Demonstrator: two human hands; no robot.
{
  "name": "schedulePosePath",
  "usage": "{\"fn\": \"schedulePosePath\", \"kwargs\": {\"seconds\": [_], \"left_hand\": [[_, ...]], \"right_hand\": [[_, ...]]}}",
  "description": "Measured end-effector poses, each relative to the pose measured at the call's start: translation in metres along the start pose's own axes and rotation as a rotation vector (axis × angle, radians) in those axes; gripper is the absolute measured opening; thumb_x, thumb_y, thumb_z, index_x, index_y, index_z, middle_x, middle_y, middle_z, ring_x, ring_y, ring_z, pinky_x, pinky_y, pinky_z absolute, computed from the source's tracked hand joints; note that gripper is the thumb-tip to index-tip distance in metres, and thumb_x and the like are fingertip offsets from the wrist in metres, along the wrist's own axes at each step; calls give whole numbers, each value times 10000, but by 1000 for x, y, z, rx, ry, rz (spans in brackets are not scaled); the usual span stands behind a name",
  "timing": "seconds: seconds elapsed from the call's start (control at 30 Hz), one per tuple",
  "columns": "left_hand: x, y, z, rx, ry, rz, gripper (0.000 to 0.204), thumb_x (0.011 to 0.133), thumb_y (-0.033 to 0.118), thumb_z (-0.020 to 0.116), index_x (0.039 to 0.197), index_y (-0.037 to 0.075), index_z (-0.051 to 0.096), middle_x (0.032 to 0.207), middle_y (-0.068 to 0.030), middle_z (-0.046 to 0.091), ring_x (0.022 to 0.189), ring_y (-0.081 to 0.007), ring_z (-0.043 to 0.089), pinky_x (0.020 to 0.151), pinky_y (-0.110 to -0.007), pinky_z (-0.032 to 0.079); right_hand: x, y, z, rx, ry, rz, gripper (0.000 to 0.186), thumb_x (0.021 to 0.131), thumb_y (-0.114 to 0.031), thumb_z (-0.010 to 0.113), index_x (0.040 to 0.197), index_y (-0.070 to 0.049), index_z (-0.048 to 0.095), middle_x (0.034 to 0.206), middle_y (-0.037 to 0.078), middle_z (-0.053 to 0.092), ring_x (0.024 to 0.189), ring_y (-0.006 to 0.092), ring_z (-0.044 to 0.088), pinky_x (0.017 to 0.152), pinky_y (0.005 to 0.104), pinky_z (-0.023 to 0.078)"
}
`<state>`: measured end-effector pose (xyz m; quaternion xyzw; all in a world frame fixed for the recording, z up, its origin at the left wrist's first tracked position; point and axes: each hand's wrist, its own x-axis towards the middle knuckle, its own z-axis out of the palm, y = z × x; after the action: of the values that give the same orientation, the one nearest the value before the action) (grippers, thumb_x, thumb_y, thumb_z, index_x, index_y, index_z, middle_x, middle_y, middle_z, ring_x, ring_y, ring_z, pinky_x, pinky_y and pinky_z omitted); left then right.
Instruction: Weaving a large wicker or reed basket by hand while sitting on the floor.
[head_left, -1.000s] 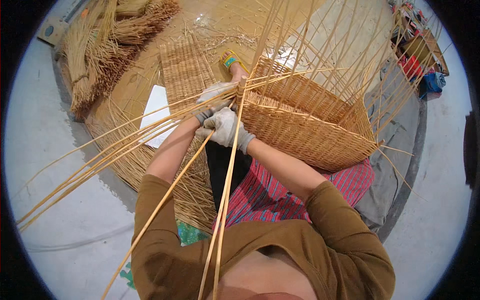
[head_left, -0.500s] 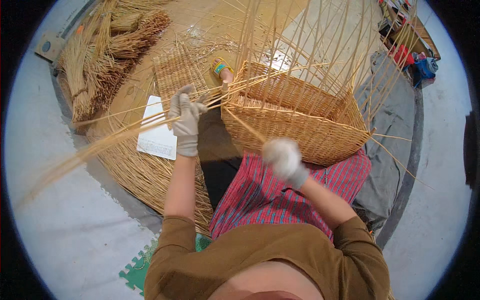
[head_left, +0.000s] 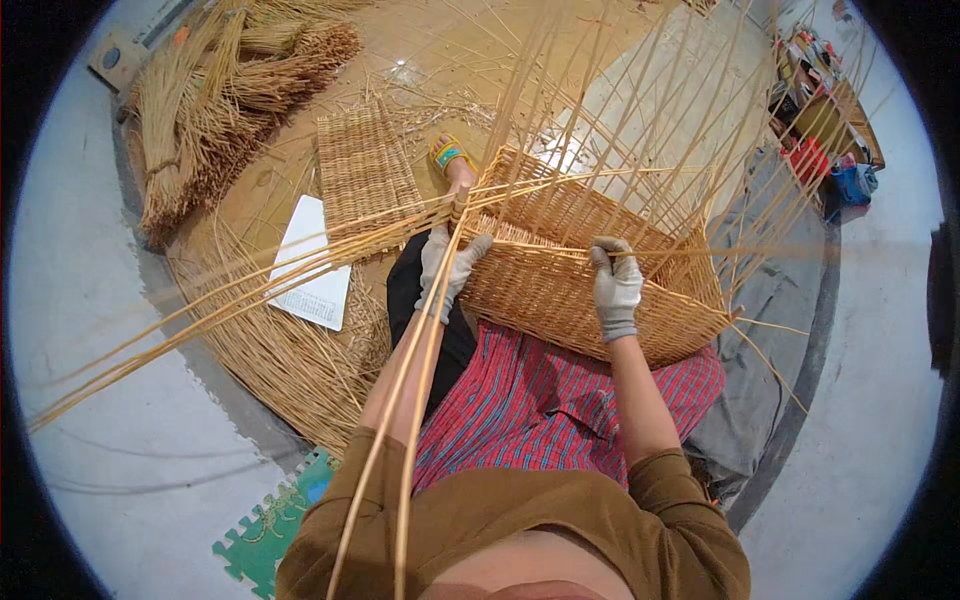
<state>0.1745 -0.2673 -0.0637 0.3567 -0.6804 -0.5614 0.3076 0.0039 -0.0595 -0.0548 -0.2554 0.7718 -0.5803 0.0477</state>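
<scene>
A rectangular woven wicker basket (head_left: 560, 297) rests tilted on my lap, tall upright rods (head_left: 650, 130) rising from its rim. My left hand (head_left: 450, 268), in a pale glove, is closed round the basket's near left corner, thumb on the rim. Long loose rods (head_left: 240, 290) fan out leftward from that corner, and two more rods (head_left: 385, 440) pass over my left forearm toward me. At the near rim my right hand (head_left: 617, 285), also gloved, is closed on a single wicker rod (head_left: 700, 252). That rod runs along the rim and out to the right, its far end blurred.
A flat woven panel (head_left: 368, 165) and a white printed sheet (head_left: 312, 285) lie to the left. Beyond them are bundled rods (head_left: 215, 110), with a spread of loose rods (head_left: 290, 350) nearer. Grey cloth (head_left: 765, 330) lies right; a box of items (head_left: 830, 120) stands far right.
My left hand has left the rods at the left and come down to the basket's corner. My right hand has risen from near my lap to the near rim, swinging a rod out rightward.
</scene>
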Motion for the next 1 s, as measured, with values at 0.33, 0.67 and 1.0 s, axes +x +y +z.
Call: {"fn": "schedulePosePath", "kwargs": {"seconds": [0.33,0.67,1.0], "left_hand": [[18,-33,15,-72,-21,76,887,702,217,901,1394,-42,410,1280,-178,601,1151,-273,588,990,-344,457],[25,-39,7,-233,-36,-184,543,757,124,856,1215,-29,608,1133,-114,687,1010,-209,636,888,-345,519],[30,-48,-9,-141,-64,-259,501,749,17,818,1210,-12,624,1137,-90,686,960,-194,649,893,-309,513]], "right_hand": [[-2,-33,6,182,122,90,108,932,5,640,1036,-7,668,927,17,681,822,96,614,736,246,516],[160,-139,107,-223,-384,-201,343,902,-223,663,1232,-131,651,1224,147,669,1152,285,627,980,380,485],[26,-97,40,447,68,-180,520,1034,-136,495,1496,-128,258,764,71,640,603,146,560,596,256,502]]}}
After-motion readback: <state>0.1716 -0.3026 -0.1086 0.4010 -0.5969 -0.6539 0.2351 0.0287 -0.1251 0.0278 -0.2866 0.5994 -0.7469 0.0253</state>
